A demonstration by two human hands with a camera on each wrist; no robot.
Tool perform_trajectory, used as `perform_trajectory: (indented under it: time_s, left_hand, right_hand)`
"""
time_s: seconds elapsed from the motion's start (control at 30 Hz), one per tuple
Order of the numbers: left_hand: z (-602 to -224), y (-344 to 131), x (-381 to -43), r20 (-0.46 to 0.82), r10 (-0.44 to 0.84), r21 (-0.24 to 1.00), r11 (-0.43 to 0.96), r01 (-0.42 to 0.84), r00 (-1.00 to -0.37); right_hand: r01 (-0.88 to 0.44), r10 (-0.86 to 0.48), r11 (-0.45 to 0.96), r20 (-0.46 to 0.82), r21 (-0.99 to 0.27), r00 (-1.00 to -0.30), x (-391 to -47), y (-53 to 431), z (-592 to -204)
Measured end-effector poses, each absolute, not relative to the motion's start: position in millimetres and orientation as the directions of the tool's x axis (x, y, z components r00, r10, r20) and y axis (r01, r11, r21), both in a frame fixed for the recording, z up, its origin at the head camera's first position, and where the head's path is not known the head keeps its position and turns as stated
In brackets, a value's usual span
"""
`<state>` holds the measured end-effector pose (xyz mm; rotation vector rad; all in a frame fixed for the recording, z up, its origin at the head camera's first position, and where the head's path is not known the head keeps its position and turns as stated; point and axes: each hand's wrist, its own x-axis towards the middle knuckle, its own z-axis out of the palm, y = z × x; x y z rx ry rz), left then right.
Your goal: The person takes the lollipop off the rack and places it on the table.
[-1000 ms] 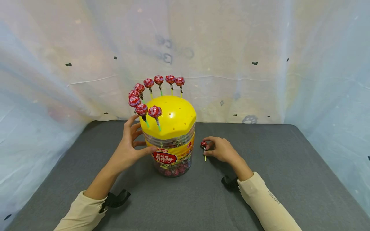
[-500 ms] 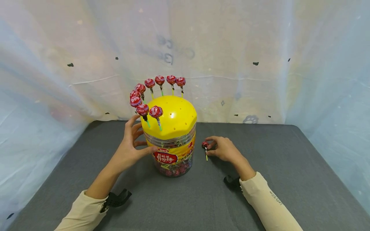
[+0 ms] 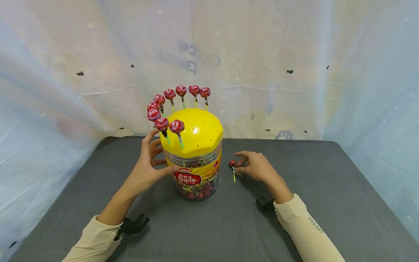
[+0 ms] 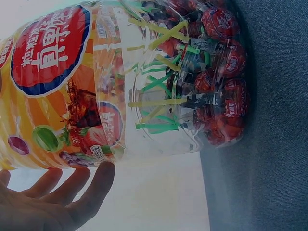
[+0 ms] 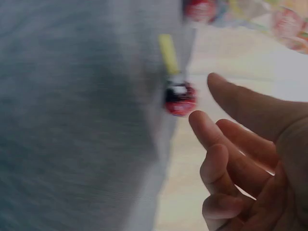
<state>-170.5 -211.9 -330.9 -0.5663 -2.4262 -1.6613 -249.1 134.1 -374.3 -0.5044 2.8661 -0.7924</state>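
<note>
Your right hand has thumb and fingers parted; a wrapped lollipop lies just left of its fingertips, apparently untouched, though the wrist view is blurred. Your left hand, fingers spread, grips the candy jar standing between both hands.

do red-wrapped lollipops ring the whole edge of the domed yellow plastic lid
No, the domed yellow plastic lid has bare holes along its near right side, where no red-wrapped lollipops stand.

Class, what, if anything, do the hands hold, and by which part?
The left hand holds the jar by its labelled side; the right hand, beside a loose lollipop, nothing.
</note>
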Motion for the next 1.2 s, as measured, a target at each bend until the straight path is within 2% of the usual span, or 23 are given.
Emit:
perform_trajectory:
  time_s: [0.23, 0.37, 0.5, 0.77, 1.0, 1.2]
  left_hand:
    - [-335, -207, -173, 0.422, 0.219, 0.849, 0.245, 0.468, -0.880]
    - [-334, -205, -171, 0.418, 0.220, 0.857, 0.225, 0.463, -0.881]
    - [-332, -204, -170, 0.422, 0.203, 0.853, 0.241, 0.462, -0.884]
    - [-330, -202, -165, 0.429, 0.180, 0.843, 0.273, 0.464, -0.885]
    - [-323, -199, -159, 0.392, 0.143, 0.831, 0.369, 0.416, -0.909]
    - [-316, -206, -156, 0.402, 0.158, 0.797, 0.424, 0.430, -0.902]
  right_hand:
    - [-0.371, -0.364, 0.728, 0.133, -0.576, -0.922, -231, 133, -338]
    - [-0.459, -0.376, 0.616, 0.273, -0.640, -0.886, -216, 130, -318]
    - [-0.537, -0.422, 0.485, 0.353, -0.690, -0.835, -202, 127, -303]
    - [-0.597, -0.514, 0.394, 0.371, -0.699, -0.774, -190, 121, -295]
    - [-0.591, -0.523, 0.356, 0.370, -0.723, -0.768, -188, 115, -296]
    - [-0.586, -0.548, 0.324, 0.357, -0.743, -0.756, -191, 110, -301]
